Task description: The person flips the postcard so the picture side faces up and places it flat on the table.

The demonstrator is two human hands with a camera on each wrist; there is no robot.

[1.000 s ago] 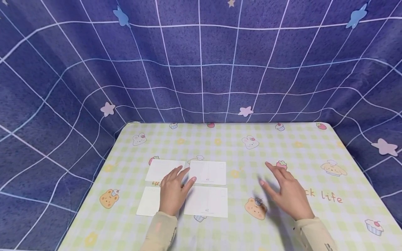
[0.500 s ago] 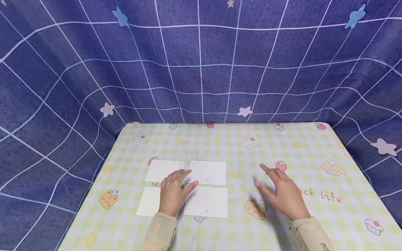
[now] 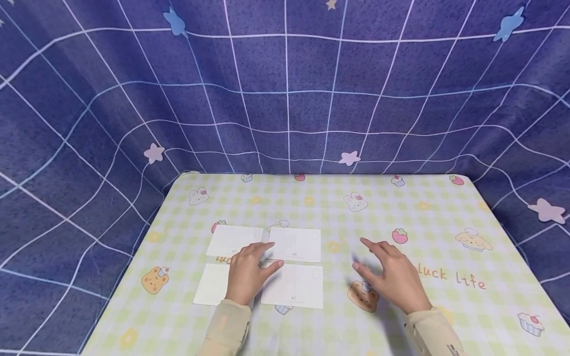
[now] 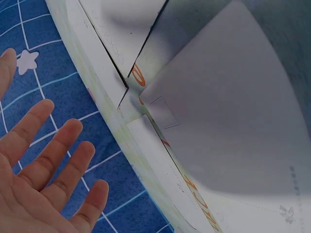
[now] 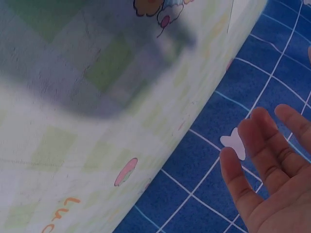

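Note:
Several white postcards lie flat in two rows on the tablecloth: a back left postcard (image 3: 233,238), a back right postcard (image 3: 295,244), a front left postcard (image 3: 208,287) and a front right postcard (image 3: 292,286). My left hand (image 3: 247,274) is over the middle of this group, thumb and fingers apart, holding nothing; it hides the postcards' inner edges. In the left wrist view its fingers (image 4: 73,170) are spread and relaxed. To the right of the postcards, my right hand (image 3: 394,279) hovers over the tablecloth with nothing in it, casting a shadow.
A green-and-white checked tablecloth (image 3: 423,227) printed with cartoon animals, strawberries and lettering covers the table. Behind and on both sides hangs a dark blue curtain (image 3: 311,113) with a white grid and stars, close to the table's edges.
My right hand has moved left and slightly nearer to me, towards the postcards. The left hand has barely shifted, its fingers lowering slightly. The postcards have stayed in place.

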